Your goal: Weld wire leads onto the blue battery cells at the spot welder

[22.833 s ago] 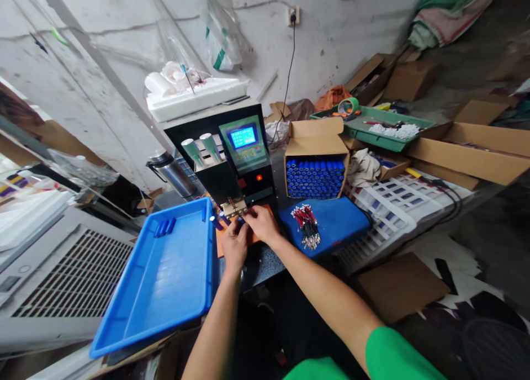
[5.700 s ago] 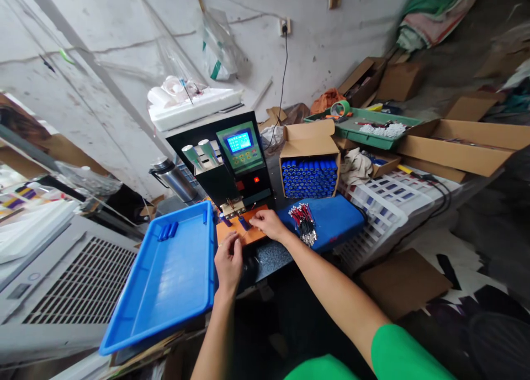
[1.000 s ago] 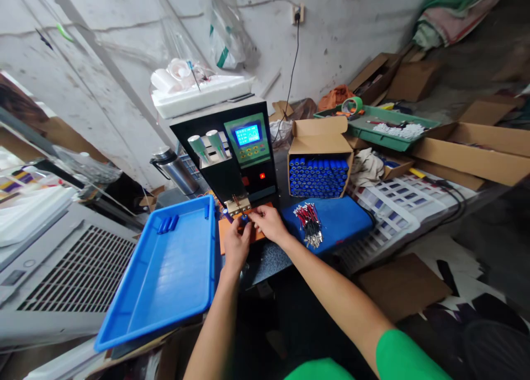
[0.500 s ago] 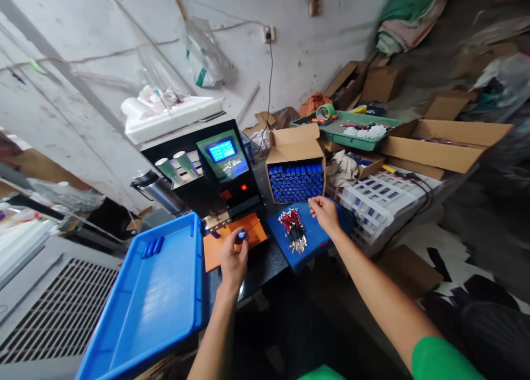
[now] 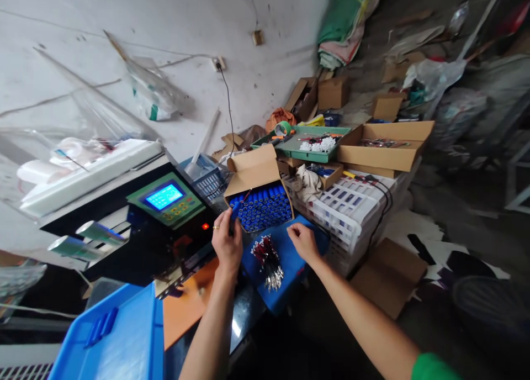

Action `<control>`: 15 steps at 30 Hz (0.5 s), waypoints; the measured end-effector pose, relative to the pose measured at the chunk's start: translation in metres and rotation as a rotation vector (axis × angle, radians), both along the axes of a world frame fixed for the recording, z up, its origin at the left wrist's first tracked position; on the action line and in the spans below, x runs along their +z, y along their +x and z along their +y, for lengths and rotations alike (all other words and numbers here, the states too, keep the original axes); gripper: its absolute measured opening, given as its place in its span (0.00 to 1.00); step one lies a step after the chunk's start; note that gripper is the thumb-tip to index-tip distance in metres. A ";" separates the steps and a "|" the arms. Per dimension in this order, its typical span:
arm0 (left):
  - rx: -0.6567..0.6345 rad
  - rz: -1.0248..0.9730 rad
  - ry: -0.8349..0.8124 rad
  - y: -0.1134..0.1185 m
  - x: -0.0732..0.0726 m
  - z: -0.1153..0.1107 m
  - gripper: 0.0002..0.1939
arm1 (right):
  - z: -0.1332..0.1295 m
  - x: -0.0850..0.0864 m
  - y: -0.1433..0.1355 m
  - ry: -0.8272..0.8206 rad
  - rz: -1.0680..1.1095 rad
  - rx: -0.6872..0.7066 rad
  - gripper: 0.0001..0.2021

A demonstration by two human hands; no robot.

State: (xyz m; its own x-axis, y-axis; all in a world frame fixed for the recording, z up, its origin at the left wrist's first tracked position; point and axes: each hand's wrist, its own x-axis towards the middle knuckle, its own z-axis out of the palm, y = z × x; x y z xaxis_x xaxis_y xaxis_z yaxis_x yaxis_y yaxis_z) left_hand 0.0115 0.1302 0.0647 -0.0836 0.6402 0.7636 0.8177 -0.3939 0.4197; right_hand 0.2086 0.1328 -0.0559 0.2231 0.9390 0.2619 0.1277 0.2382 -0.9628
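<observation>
My left hand (image 5: pixel 227 242), a ring on one finger, is closed around a blue cylindrical battery cell (image 5: pixel 235 210), held upright in front of the open cardboard box (image 5: pixel 252 171). A thin reddish strand shows by the cell's top; I cannot tell whether it is joined to it. Packed inside the box are many blue cells (image 5: pixel 265 209), ends facing me. My right hand (image 5: pixel 304 242) hovers over the blue mat (image 5: pixel 296 267) with its fingers curled together; whatever they may hold is hidden. Between the hands, a bundle of red and black wire leads (image 5: pixel 268 261) lies on the mat.
At left stands a black machine with a lit screen (image 5: pixel 164 196), an orange sheet (image 5: pixel 188 308) below it. Several blue cells lie in a blue tray (image 5: pixel 136 336). To the right are a white crate (image 5: pixel 343 225), a green tray (image 5: pixel 298 148) and a long cardboard box (image 5: pixel 381 156).
My left hand has lifted the cell from over the orange sheet toward the box. My right hand stays beside the wire leads, fingers still closed. The view has turned right.
</observation>
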 end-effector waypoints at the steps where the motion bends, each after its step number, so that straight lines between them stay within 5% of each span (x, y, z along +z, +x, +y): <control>1: 0.009 -0.001 0.008 0.001 0.000 0.009 0.18 | 0.001 -0.001 0.000 0.002 -0.002 0.003 0.14; 9: -0.037 0.251 0.015 0.003 -0.010 0.063 0.19 | 0.003 -0.002 0.000 0.028 -0.016 0.004 0.13; 15: 0.164 0.586 -0.122 0.011 -0.003 0.074 0.20 | 0.004 -0.006 0.000 0.054 -0.036 -0.009 0.13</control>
State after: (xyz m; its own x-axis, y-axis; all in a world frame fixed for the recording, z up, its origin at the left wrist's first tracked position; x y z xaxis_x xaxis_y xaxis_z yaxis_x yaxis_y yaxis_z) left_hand 0.0222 0.2041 0.0617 0.2228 0.7400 0.6346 0.9717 -0.2213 -0.0831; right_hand 0.2088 0.1372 -0.0615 0.2212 0.9210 0.3206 0.1649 0.2886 -0.9431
